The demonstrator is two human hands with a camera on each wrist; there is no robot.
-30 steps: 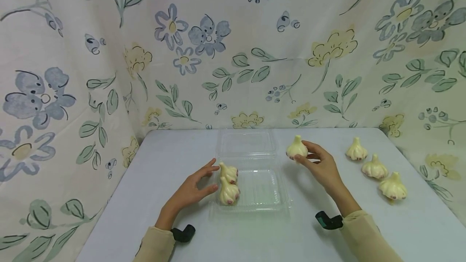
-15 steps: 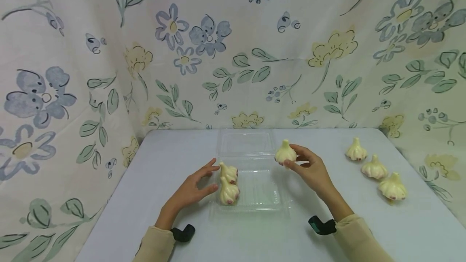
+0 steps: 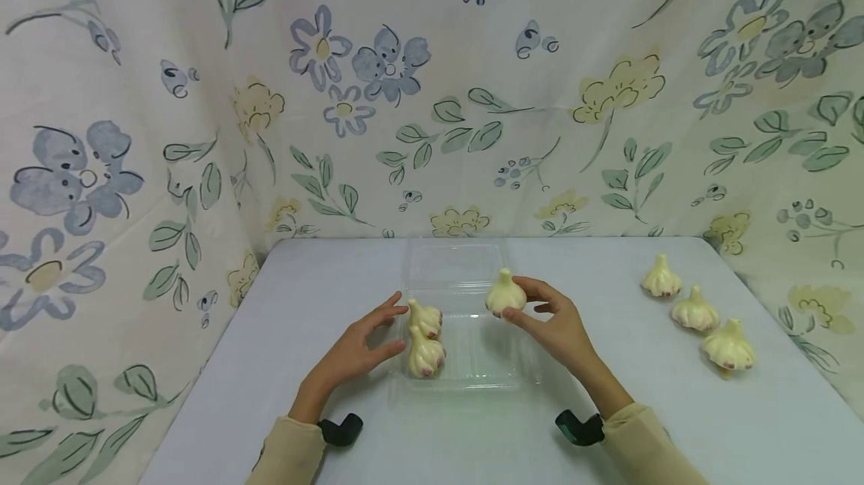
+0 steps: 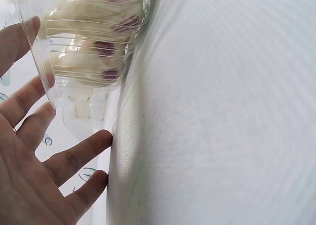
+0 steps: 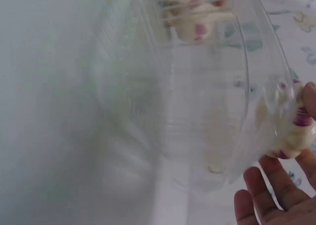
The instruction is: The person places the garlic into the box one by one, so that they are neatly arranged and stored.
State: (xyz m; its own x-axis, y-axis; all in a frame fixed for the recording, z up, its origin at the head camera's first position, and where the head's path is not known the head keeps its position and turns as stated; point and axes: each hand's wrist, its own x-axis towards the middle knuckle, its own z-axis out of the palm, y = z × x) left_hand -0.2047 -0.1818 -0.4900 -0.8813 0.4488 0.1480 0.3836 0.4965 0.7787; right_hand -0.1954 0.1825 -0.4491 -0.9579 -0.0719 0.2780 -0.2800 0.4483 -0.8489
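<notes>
My right hand (image 3: 559,326) holds a white garlic bulb (image 3: 505,294) between thumb and fingers, stem up, over the back right part of a clear plastic clamshell box (image 3: 486,376). In the right wrist view this bulb (image 5: 295,131) shows purple patches, partly behind the box's clear wall. Two more bulbs (image 3: 426,356) lie one behind the other along the left side of the box. At that side my left hand (image 3: 356,350) has its fingers spread and fairly straight. Its thumb and some fingertips touch the rim of the box (image 4: 42,69) in the left wrist view.
Three loose garlic bulbs (image 3: 695,310) lie in a slanting row on the right of the white table (image 3: 324,267). The box's lid (image 3: 455,264) lies folded back behind its base. A flower-patterned curtain (image 3: 432,95) borders the table's back and sides.
My right hand has carried the garlic bulb leftward and slightly down, from right of the box to above it. My left hand and the other bulbs keep their places.
</notes>
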